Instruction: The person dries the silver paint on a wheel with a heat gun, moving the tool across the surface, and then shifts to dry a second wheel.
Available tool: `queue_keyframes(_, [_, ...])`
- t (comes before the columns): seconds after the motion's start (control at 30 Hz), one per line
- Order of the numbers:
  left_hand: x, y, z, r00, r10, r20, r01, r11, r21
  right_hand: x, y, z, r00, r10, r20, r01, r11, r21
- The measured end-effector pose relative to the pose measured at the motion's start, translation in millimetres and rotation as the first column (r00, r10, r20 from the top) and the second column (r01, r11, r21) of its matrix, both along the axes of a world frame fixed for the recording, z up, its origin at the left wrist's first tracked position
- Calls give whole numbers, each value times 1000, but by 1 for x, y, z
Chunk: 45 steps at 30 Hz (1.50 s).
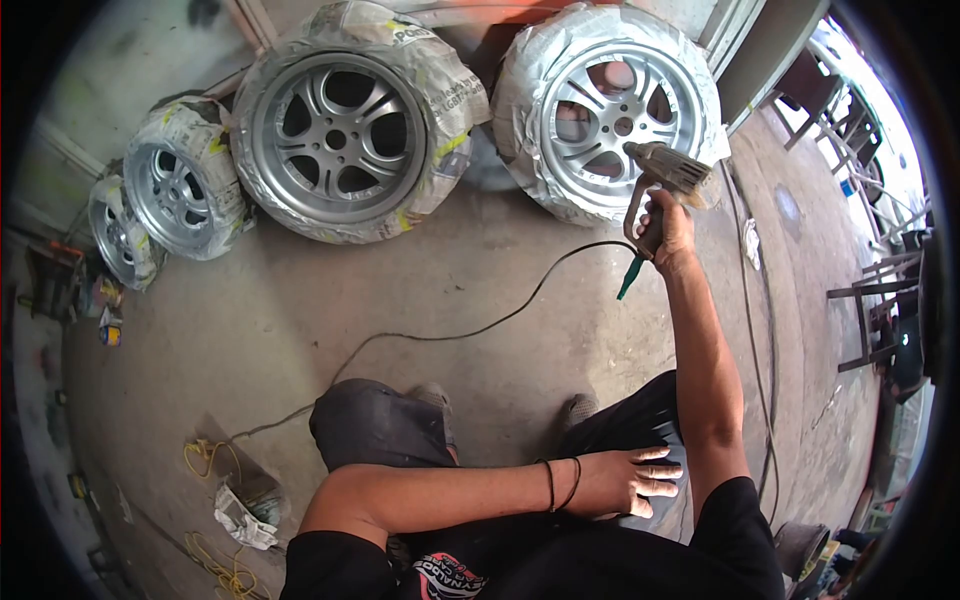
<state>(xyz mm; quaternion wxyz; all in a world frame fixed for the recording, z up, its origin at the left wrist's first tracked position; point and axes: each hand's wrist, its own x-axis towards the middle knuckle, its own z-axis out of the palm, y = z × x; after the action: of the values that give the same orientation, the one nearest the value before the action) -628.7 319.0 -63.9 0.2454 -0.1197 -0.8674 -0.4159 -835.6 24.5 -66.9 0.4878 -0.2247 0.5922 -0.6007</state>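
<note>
My right hand (672, 232) is wrapped around the handle of a worn, dusty heat gun (675, 172). Its nozzle points left, over the lower right part of a silver wheel rim (590, 165). White masking paper (515, 95) covers the tire around that rim. From the handle's base runs a black cord (480, 328), and a green strip (630, 277) hangs there too. My left arm lies across my lap, a dark band at the wrist. The left hand (630, 482) rests on my right thigh, fingers spread and holding nothing.
To the left, a second large silver wheel (335, 138) and two more wheels (180, 195) lean by the wall, tires masked. Yellow cord (215, 565) and crumpled paper (245, 518) lie at lower left. A cable (755, 340) crosses the floor at right, near dark chairs (870, 300).
</note>
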Motion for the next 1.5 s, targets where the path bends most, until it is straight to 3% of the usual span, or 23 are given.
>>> queue_keyframes(0.13, [1, 1, 0, 1000, -1, 0, 1, 1000, 9, 0, 0, 12, 994, -54, 90, 64, 991, -118])
queue_keyframes(0.27, [0, 1, 0, 1000, 8, -14, -9, 1000, -13, -11, -2, 12, 995, -64, 80, 73, 989, -129])
queue_keyframes(0.43, [-3, 2, -1, 1000, 5, -27, -6, 1000, -13, -17, 3, 6, 994, -66, 91, 75, 992, -104])
queue_keyframes(0.73, [-7, 6, -5, 999, -7, -35, 7, 1000, 2, -22, 7, -5, 984, 150, 95, -159, 983, 93])
queue_keyframes(1.1, [-5, 3, -4, 999, -7, -40, 8, 1000, 19, -23, 4, -14, 989, 147, 0, -145, 976, 166])
queue_keyframes(1.5, [-4, 2, -4, 1000, -2, -28, 2, 1000, 15, -21, -2, -23, 964, 248, 94, -261, 950, 171])
